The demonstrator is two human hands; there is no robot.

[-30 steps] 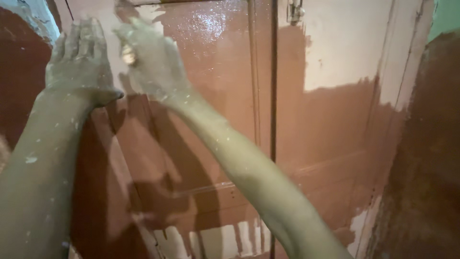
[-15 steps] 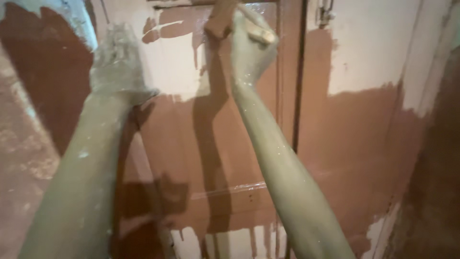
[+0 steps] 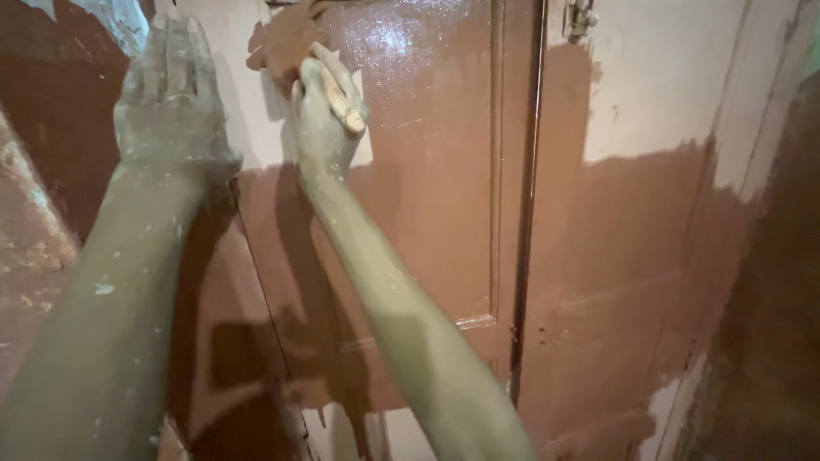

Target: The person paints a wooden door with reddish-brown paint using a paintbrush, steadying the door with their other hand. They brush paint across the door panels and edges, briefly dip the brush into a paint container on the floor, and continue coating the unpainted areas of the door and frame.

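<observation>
Right hand (image 3: 325, 115) has moved its brush (image 3: 342, 102) left across the door (image 3: 427, 171).

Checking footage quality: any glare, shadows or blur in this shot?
Head view: glare on the wet brown paint of the door; the right hand and its arm cast a dark shadow on the panel; left hand slightly soft; corners dim.
</observation>
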